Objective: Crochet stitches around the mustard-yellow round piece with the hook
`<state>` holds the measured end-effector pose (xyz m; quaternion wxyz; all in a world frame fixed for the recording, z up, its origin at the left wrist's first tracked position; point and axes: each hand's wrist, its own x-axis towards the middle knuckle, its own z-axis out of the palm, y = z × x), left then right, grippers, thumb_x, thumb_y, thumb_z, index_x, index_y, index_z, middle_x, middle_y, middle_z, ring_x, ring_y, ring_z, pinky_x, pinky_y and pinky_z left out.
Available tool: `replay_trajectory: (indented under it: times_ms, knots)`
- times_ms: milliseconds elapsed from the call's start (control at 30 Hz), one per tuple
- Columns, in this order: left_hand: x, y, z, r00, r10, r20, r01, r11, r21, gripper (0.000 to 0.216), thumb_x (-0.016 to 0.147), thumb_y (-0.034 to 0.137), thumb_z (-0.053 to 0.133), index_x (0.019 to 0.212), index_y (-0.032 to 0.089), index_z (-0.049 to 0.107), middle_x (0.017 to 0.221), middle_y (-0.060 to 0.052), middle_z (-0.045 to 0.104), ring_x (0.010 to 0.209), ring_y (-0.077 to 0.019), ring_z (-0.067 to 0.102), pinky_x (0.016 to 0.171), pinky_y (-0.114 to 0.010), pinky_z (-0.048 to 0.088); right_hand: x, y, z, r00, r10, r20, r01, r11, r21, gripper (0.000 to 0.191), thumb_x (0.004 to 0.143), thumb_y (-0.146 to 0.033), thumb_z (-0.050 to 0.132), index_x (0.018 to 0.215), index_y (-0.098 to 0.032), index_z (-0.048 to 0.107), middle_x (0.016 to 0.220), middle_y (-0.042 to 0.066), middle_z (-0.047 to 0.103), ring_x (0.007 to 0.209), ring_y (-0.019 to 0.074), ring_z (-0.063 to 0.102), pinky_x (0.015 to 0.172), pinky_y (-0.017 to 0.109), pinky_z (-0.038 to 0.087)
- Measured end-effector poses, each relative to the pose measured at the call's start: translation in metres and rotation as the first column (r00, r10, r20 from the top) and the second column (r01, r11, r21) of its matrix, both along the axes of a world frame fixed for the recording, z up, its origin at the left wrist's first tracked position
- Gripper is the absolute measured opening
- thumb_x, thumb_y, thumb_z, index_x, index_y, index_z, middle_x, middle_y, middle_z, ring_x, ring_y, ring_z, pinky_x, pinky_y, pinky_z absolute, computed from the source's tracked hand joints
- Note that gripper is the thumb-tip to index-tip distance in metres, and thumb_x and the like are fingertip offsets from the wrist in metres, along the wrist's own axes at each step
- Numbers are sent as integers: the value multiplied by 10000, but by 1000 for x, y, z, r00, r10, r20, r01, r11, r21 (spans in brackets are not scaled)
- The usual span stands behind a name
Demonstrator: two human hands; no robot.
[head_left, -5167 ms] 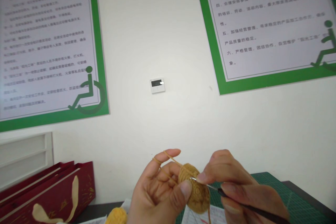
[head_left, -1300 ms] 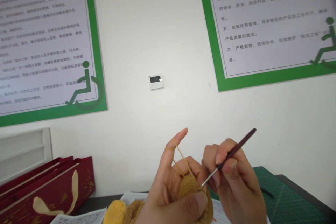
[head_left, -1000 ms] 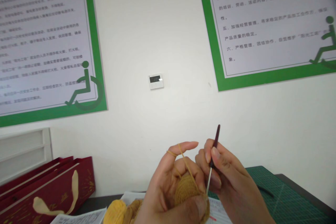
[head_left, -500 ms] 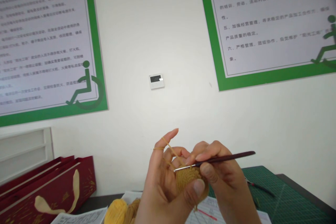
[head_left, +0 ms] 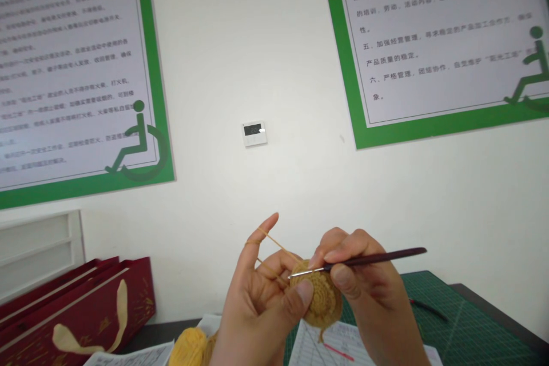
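My left hand [head_left: 257, 303] pinches a small round mustard-yellow crochet piece [head_left: 321, 297] between thumb and fingers. Its index finger points up with the yellow yarn strand [head_left: 274, 243] looped over it. My right hand [head_left: 369, 291] is closed on a dark-handled crochet hook [head_left: 369, 258], held almost level. The hook's metal tip sits at the top edge of the crochet piece. A ball of yellow yarn [head_left: 191, 347] lies on the table below my left hand.
A green cutting mat [head_left: 467, 326] covers the table at the right, with a dark thin tool [head_left: 424, 307] on it. Printed paper sheets [head_left: 317, 349] lie under my hands. Red gift boxes [head_left: 86, 309] stand at the left. Green-framed posters and a small wall display [head_left: 254, 132] hang behind.
The crochet hook swung from upright to nearly level, its tip now at the piece's top edge. My left hand turned the piece so its round face shows.
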<state>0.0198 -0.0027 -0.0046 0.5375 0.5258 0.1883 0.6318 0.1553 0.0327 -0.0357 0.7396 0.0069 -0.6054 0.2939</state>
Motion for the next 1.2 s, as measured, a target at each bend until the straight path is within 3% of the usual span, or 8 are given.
replay_trajectory:
  times_ms: [267,467,667,767,833,933,1000,1200]
  knots:
    - [0,-1,1,999,-40,-8,40,999,21,1032,753,125,850,1580,331,267,759,7,699,666,-154,607,634,-280,471,0,-1,2,993,120,-15,-121,990,-71,62,971,-313,664,932,-270,685,865,-9,673,791,138,607,713,262,457]
    - [-3,-1,1,984,-179,2,179,984,4,1060,728,128,879,1581,334,285,789,-8,711,653,-144,593,618,-273,448,3,-4,5,872,488,-42,-482,840,-250,225,882,-425,747,818,-233,649,789,-7,587,709,147,493,664,268,403]
    - [-1,-2,3,988,-151,25,151,988,26,1061,717,88,878,1577,295,292,770,-6,717,630,-127,567,593,-247,452,-3,-1,0,858,506,-89,-511,821,-255,214,873,-442,742,836,-254,647,816,-3,588,735,158,531,687,279,431]
    - [2,-3,3,996,-82,29,81,996,47,1068,740,114,869,1580,343,252,748,19,701,631,-141,595,607,-270,484,-5,-2,-4,944,317,-95,-330,917,-222,153,904,-422,722,879,-278,675,884,8,626,771,166,586,681,289,461]
    - [4,-5,1,999,-38,27,37,998,51,1054,763,107,848,1580,362,233,741,24,702,626,-142,605,606,-270,486,-2,-3,-9,999,16,-47,-18,998,-59,30,935,-319,697,948,-302,719,898,17,649,780,176,614,669,307,485]
    - [6,-5,-1,998,-56,34,55,998,30,1016,762,70,832,1572,327,274,747,12,715,627,-151,625,607,-277,487,4,-2,-15,861,-504,-65,498,811,308,382,868,-73,709,1140,-337,756,905,31,703,779,200,638,671,359,516]
    - [6,-2,-2,983,-171,60,174,984,-47,935,743,71,837,1537,252,377,772,-8,713,663,-160,648,652,-293,505,5,-1,-17,753,-634,-177,651,680,338,500,836,-4,707,1187,-355,753,906,31,714,758,203,634,645,375,513]
    - [1,4,-2,886,-439,149,455,884,-107,802,726,53,826,1464,158,528,795,-26,678,667,-131,624,653,-262,494,-10,-2,-9,961,-170,-219,194,976,94,48,947,-361,692,964,-331,725,803,-6,606,716,182,575,623,372,459]
